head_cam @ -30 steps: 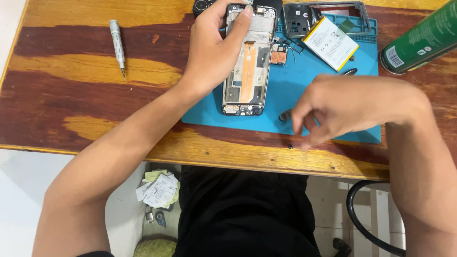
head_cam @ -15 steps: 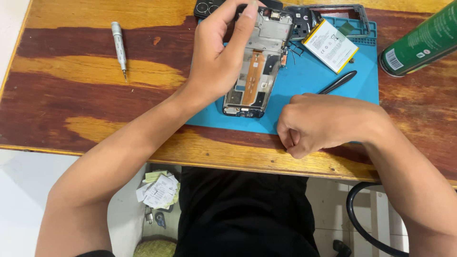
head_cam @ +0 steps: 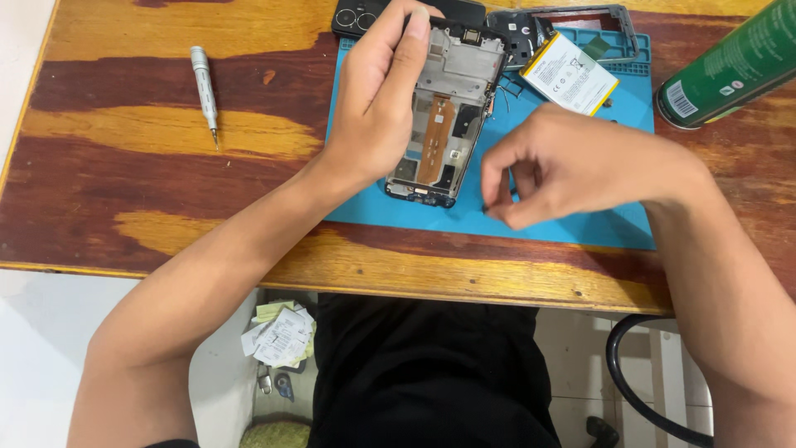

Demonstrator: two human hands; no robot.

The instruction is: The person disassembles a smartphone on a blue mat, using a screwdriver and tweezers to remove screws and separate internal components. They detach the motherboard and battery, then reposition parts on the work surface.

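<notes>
While gripped: phone frame (head_cam: 448, 116) under left hand (head_cam: 377, 99)

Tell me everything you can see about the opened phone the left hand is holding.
The opened phone is a back-off frame: grey metal shielding up top, a tan flex strip down its middle, dark circuit parts at the lower end. It stands tilted, its bottom edge resting on the blue mat. The left hand grips its left side, fingertip at the top edge. The right hand hovers beside it, apparently not touching.

Single head-worn view, looking steeply down, close over the wooden table (head_cam: 166, 124) edge
</notes>
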